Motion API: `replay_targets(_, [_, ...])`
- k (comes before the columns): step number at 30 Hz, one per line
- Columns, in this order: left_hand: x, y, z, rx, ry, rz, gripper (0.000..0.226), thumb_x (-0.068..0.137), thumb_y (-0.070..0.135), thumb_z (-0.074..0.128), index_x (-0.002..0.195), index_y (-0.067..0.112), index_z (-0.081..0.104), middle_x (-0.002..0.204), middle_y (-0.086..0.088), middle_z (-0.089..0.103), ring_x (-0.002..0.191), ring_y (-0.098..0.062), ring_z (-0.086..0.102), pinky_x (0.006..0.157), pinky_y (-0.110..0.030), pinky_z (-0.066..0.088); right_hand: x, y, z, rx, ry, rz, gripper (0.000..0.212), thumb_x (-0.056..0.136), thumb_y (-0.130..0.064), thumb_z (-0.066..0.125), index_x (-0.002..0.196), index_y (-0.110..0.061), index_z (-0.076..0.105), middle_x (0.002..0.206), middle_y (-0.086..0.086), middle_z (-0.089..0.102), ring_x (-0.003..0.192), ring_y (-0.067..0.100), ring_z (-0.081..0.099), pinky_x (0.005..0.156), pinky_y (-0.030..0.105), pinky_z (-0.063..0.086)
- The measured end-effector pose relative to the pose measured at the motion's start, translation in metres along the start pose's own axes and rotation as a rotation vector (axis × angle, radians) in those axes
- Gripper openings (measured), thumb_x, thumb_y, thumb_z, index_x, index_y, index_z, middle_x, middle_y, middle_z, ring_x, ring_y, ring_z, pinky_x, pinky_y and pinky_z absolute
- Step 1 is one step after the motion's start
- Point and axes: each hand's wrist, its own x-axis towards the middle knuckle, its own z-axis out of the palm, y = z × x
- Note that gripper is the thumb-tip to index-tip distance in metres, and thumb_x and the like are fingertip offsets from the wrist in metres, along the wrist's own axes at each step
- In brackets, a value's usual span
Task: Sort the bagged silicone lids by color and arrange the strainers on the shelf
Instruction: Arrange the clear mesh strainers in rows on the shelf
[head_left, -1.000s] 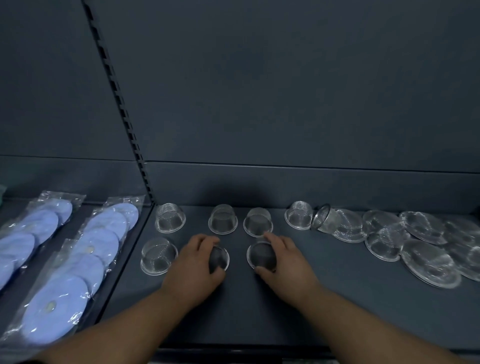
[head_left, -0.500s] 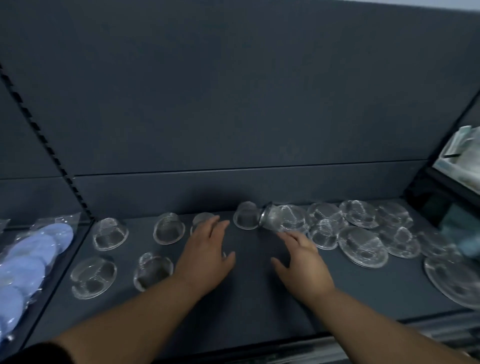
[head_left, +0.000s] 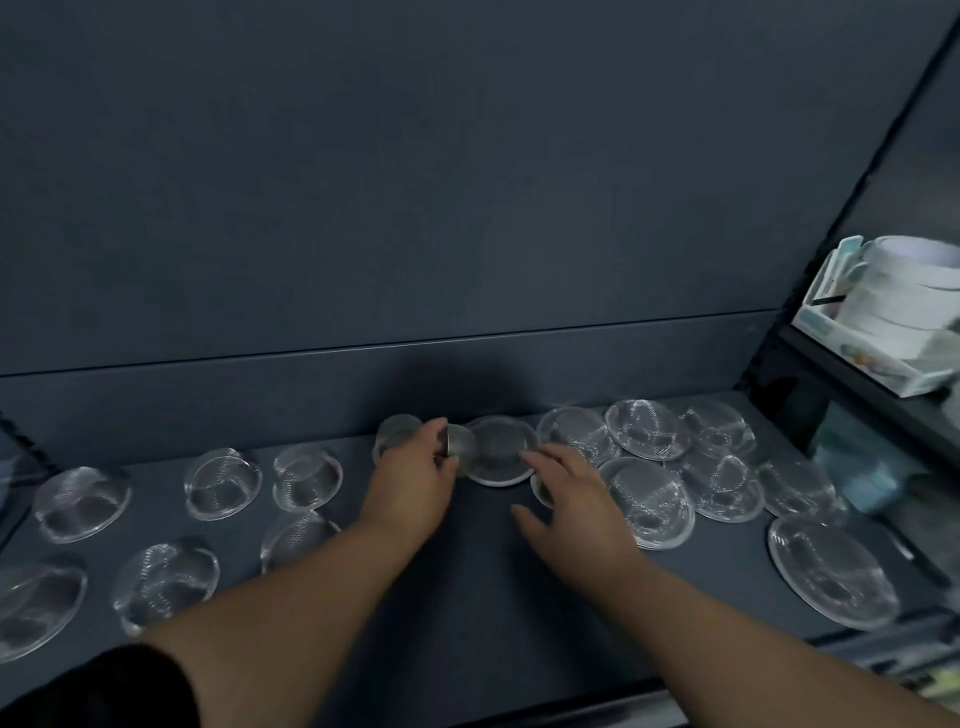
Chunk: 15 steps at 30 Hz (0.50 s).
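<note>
Mesh strainers lie on a dark shelf (head_left: 467, 597). Small ones stand upside down in two rows at the left, among them a strainer (head_left: 223, 483) at the back and another strainer (head_left: 166, 579) in front. My left hand (head_left: 415, 483) grips a small tipped strainer (head_left: 461, 442) at the back middle. That strainer lies against a wide flat strainer (head_left: 501, 457). My right hand (head_left: 571, 504) hovers with fingers spread beside the wide one, partly covering a strainer rim (head_left: 539, 491). Several wide strainers overlap in a pile (head_left: 647, 431) on the right. No bagged lids are in view.
A white box (head_left: 893, 317) with stacked white items stands on the neighbouring shelf at the upper right. The dark back panel (head_left: 467, 208) rises right behind the strainers. A large flat strainer (head_left: 831, 571) lies near the front right edge.
The view has swung to the right and the blue bagged lids have left it. My left hand reached back and took hold of the tipped strainer. My right hand moved toward the pile.
</note>
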Motion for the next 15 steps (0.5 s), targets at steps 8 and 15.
replay_targets(8, [-0.003, 0.01, 0.013, -0.312, 0.095, -0.029, 0.037, 0.091, 0.006, 0.057, 0.125, 0.021, 0.058, 0.1, 0.001, 0.069, 0.08, 0.0, 0.062, 0.073, -0.005, 0.045, 0.026, 0.004, -0.001, 0.196, -0.002, -0.105, 0.07, 0.079, -0.026, 0.073, 0.141, -0.023, 0.042, 0.141, -0.006, 0.043, 0.126, 0.002, 0.039, 0.101, 0.002, 0.018])
replay_targets(15, [-0.01, 0.009, 0.011, -0.498, 0.06, -0.081, 0.03, 0.092, 0.006, 0.058, 0.121, 0.014, 0.06, 0.097, 0.004, 0.069, 0.082, -0.003, 0.065, 0.074, -0.012, 0.051, 0.034, 0.008, 0.006, 0.348, 0.018, -0.125, 0.061, 0.078, -0.026, 0.075, 0.134, -0.026, 0.049, 0.129, -0.005, 0.054, 0.117, 0.009, 0.052, 0.101, 0.033, 0.046])
